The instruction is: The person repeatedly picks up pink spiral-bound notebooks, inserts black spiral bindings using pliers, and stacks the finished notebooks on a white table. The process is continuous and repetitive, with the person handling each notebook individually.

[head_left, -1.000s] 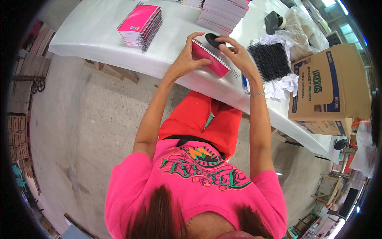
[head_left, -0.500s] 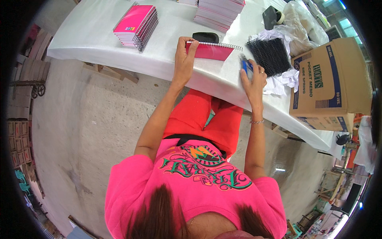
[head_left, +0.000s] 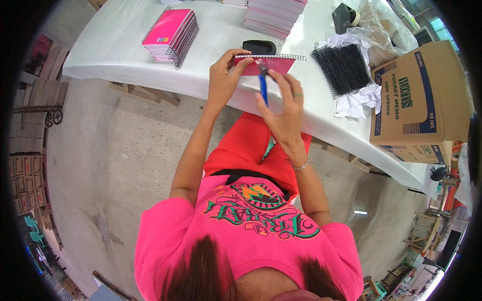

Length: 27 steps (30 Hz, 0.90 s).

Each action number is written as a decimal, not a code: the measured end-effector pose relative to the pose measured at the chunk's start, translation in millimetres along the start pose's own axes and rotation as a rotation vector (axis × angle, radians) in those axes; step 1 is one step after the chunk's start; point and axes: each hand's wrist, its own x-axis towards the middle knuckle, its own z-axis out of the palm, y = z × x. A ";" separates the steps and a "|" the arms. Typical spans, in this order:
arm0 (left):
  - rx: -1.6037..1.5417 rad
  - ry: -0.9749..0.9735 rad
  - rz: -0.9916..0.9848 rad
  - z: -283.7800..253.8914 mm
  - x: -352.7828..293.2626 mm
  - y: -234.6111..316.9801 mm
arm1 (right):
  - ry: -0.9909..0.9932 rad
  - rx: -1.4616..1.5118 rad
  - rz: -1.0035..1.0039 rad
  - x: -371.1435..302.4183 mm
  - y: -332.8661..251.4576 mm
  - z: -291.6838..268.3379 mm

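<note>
My left hand (head_left: pixel 226 75) is closed on the left end of a pink spiral notebook (head_left: pixel 277 65), held up at the table's near edge with its wire coil along the top. The coil's right end sticks out past the cover. In my right hand (head_left: pixel 286 105) is a pair of blue-handled pliers (head_left: pixel 263 85); their jaws are in front of the notebook's cover, below the coil. Whether the jaws touch the notebook I cannot tell. Just behind the notebook lies a black oval object (head_left: pixel 259 47).
On the white-covered table (head_left: pixel 115 45) stand a stack of pink spiral notebooks (head_left: pixel 170 30) and a taller stack (head_left: pixel 275 17). To the right, black wire coils (head_left: pixel 342 70) lie on crumpled paper (head_left: pixel 359 103), beside a cardboard box (head_left: pixel 419 100) and plastic bags (head_left: pixel 381 32).
My right hand has brought the pliers leftward from beside the black coils to the front of the notebook. The left hand keeps the notebook in nearly the same place.
</note>
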 end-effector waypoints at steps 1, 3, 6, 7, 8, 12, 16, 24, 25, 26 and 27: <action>-0.019 -0.003 0.012 -0.6 0.0 -1.3 | -0.013 0.009 -0.003 -1.7 -3.6 4.7; -0.093 -0.007 -0.030 0.5 -2.7 7.2 | -0.043 0.025 -0.008 -5.4 -8.6 12.8; -0.107 -0.019 -0.057 -1.5 -4.6 12.4 | -0.021 0.032 0.004 -6.3 -9.4 23.0; -0.096 -0.024 -0.059 -2.4 -5.3 12.4 | -0.017 0.037 0.006 -6.3 -9.1 25.1; -0.097 -0.026 -0.060 -3.1 -5.5 12.1 | -0.018 0.041 0.002 -6.1 -8.8 26.7; -0.114 -0.025 -0.058 -4.1 -6.4 10.2 | -0.015 0.070 -0.004 -6.1 -8.7 31.2; -0.136 -0.017 -0.072 -2.9 -6.6 10.5 | -0.020 0.116 0.016 -6.4 -9.5 31.4; -0.063 0.017 -0.018 0.1 -8.8 8.3 | -0.018 0.159 0.021 -9.9 -10.2 33.9; -0.053 0.022 -0.012 0.5 -9.0 8.1 | -0.017 0.156 0.018 -10.0 -10.7 33.6; -0.041 0.028 -0.004 1.5 -9.5 8.4 | -0.014 0.155 0.019 -10.3 -10.7 33.6; -0.030 0.033 0.004 2.6 -10.4 9.2 | -0.012 0.154 0.020 -10.8 -10.8 33.5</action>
